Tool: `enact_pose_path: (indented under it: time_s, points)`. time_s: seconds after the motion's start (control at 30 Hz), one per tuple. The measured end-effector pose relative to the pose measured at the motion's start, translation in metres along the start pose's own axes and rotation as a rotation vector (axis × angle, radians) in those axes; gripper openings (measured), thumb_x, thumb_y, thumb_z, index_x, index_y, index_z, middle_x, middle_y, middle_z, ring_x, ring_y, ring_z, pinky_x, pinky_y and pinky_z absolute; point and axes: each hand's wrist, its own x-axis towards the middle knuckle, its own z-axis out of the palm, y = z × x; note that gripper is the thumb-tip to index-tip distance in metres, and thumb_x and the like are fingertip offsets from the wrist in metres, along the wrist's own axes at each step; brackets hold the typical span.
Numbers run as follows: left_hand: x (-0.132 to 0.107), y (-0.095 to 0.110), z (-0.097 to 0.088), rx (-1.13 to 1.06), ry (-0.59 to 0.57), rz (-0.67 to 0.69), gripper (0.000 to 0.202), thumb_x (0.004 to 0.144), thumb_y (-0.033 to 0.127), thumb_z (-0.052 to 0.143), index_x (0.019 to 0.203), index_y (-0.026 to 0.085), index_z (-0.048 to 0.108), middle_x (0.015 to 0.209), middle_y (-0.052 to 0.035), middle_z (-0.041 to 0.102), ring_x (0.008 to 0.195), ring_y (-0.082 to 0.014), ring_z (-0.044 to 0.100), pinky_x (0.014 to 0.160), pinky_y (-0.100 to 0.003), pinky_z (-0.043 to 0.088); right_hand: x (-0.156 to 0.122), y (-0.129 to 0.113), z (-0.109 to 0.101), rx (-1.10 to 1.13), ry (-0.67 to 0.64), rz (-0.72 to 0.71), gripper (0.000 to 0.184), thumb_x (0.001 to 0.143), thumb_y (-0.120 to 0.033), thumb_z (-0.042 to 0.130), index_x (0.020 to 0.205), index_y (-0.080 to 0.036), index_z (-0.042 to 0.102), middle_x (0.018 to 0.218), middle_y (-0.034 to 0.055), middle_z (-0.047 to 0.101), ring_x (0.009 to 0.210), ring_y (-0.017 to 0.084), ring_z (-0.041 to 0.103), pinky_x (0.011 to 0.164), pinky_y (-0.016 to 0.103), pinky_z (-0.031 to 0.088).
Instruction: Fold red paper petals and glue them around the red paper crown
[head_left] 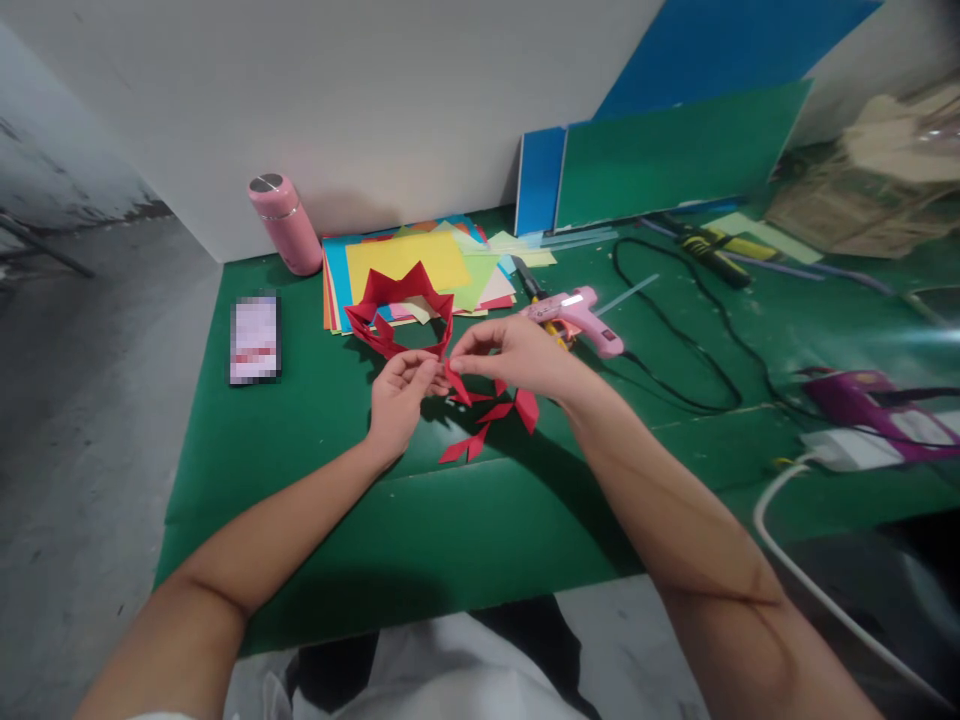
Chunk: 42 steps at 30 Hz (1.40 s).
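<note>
My left hand [400,398] and my right hand [517,352] meet over a green mat [300,480]. Both pinch a small folded red paper piece [454,380] between their fingertips. Just behind the hands stands a red paper ring with pointed peaks, like a crown [401,305]. Several loose folded red paper pieces [487,420] lie on the mat under my right wrist.
A stack of coloured paper sheets [420,265] lies behind the crown. A pink bottle [285,222] stands at the back left, a phone [255,338] lies left. A pink glue gun [581,318] with black cable [675,330] lies right; blue and green boards [675,155] lean behind.
</note>
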Motion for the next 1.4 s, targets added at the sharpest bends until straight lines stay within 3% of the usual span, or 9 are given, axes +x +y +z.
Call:
enact_pose_path:
  time_s: [0.2,0.33,0.5,0.6,0.9,1.13,1.23,1.4]
  points:
    - [0.003,0.000,0.002,-0.073,0.114,-0.125,0.028,0.072,0.035,0.078,0.080,0.016,0.060,0.070,-0.0015,0.070,0.060,-0.0087,0.066,0.060,-0.021,0.053,0.003,-0.003,-0.009,-0.140,0.051,-0.062,0.016,0.078,-0.035,0.066,0.076,-0.020,0.071,0.077,0.0015,0.071,0.070,0.015,0.062,0.066,0.028,0.046]
    - [0.006,0.001,-0.001,-0.078,0.202,-0.069,0.025,0.076,0.034,0.074,0.081,0.017,0.057,0.060,0.0035,0.063,0.047,-0.0052,0.056,0.046,-0.017,0.042,0.002,-0.002,-0.019,-0.388,0.066,-0.101,0.011,0.079,-0.027,0.065,0.077,-0.023,0.075,0.079,0.0021,0.072,0.073,0.017,0.061,0.066,0.030,0.042]
    - [0.008,0.002,-0.004,-0.073,0.251,-0.052,0.024,0.078,0.036,0.072,0.081,0.019,0.054,0.054,0.0074,0.055,0.042,-0.0038,0.047,0.041,-0.017,0.032,0.008,0.008,-0.011,-0.713,-0.213,-0.342,0.021,0.078,-0.011,0.062,0.081,-0.024,0.078,0.079,0.0034,0.070,0.076,0.018,0.057,0.069,0.030,0.038]
    - [0.008,0.003,-0.003,-0.081,0.269,-0.066,0.025,0.076,0.034,0.073,0.080,0.019,0.054,0.054,0.0073,0.055,0.042,-0.0034,0.046,0.040,-0.016,0.030,0.011,0.016,-0.001,-0.800,-0.311,-0.421,0.025,0.078,-0.009,0.061,0.086,-0.025,0.079,0.075,0.0039,0.066,0.076,0.017,0.054,0.065,0.029,0.035]
    - [0.008,0.003,-0.001,-0.092,0.279,-0.124,0.026,0.075,0.034,0.073,0.080,0.018,0.053,0.054,0.0067,0.056,0.042,-0.0038,0.046,0.041,-0.016,0.031,0.014,0.017,0.004,-0.772,-0.356,-0.427,0.019,0.080,-0.011,0.061,0.076,-0.022,0.076,0.078,0.0039,0.063,0.079,0.017,0.050,0.070,0.030,0.035]
    - [0.009,0.001,-0.003,-0.122,0.271,-0.123,0.025,0.076,0.033,0.073,0.080,0.019,0.053,0.054,0.0072,0.055,0.042,-0.0038,0.046,0.042,-0.017,0.031,0.016,-0.004,-0.009,-0.693,-0.074,-0.484,0.012,0.080,-0.022,0.065,0.073,-0.021,0.075,0.094,0.0073,0.060,0.088,0.021,0.051,0.080,0.036,0.038]
    - [0.008,0.002,-0.002,-0.138,0.286,-0.129,0.023,0.075,0.031,0.073,0.079,0.018,0.054,0.053,0.0069,0.055,0.042,-0.0039,0.046,0.042,-0.017,0.031,0.018,-0.007,-0.010,-0.668,-0.084,-0.490,0.013,0.079,-0.020,0.065,0.071,-0.023,0.075,0.103,0.0061,0.065,0.093,0.022,0.053,0.083,0.037,0.039]
    - [0.005,0.004,-0.001,-0.121,0.267,-0.136,0.020,0.076,0.029,0.070,0.075,0.018,0.054,0.053,0.0044,0.058,0.041,-0.0049,0.047,0.041,-0.017,0.032,0.026,-0.004,-0.009,-0.625,-0.126,-0.372,0.015,0.078,-0.015,0.061,0.072,-0.022,0.073,0.085,0.0018,0.073,0.087,0.020,0.060,0.083,0.036,0.042]
